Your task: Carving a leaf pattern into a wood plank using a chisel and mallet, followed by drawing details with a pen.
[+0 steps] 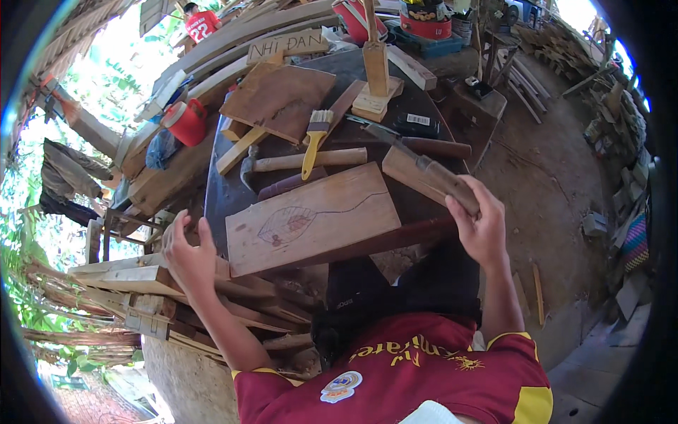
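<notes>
Right fingers point(487, 199) at end of chisel handle point(445, 178)

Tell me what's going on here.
A person's right hand grips a wooden-handled tool, with a wood block beside it. The left hand is open and empty, near the left end of a board marked with a leaf drawing. Beyond the board lie a yellow brush and a hammer.

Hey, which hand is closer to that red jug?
Left. The left hand is open on the near side of the red jug, not touching it. The right hand is farther off, to the right, holding a wooden-handled tool.
</notes>
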Demonstrator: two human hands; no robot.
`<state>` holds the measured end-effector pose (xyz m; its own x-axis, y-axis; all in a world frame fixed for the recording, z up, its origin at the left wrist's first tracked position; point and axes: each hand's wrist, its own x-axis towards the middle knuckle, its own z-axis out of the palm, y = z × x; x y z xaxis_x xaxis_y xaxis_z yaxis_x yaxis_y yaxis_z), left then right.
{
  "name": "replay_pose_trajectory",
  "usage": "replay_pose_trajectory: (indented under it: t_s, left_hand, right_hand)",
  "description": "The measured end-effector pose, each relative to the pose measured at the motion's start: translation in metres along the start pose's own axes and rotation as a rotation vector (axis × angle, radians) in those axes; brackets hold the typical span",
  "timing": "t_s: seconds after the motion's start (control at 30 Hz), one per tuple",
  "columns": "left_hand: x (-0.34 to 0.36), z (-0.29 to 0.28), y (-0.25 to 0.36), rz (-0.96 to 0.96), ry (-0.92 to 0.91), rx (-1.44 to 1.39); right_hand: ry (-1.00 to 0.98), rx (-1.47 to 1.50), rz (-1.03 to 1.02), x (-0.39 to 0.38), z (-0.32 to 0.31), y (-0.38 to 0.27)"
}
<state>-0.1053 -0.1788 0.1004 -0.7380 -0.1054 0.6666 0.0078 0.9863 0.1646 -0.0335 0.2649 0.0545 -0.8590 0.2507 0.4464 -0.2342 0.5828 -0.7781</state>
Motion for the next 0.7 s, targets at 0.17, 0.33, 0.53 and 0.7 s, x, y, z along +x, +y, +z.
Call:
replay_pose_trajectory:
  t_s: [0.17, 0.33, 0.53, 0.7]
  left_hand:
    - [0.000, 0.012, -0.023, -0.274, -0.271, -0.116]
    - [-0.003, 0.027, -0.034, -0.283, -0.303, -0.232]
    - [-0.004, 0.023, -0.034, -0.289, -0.328, -0.122]
    - [-0.002, 0.023, -0.027, -0.332, -0.328, -0.103]
  right_hand:
    - [-0.028, -0.233, -0.101, 0.038, 0.018, 0.008]
    - [-0.091, -0.342, -0.161, 0.068, 0.050, 0.021]
    - [-0.204, -0.461, -0.156, 0.096, 0.062, 0.022]
    - [-0.327, -0.644, -0.138, 0.126, 0.060, 0.035]
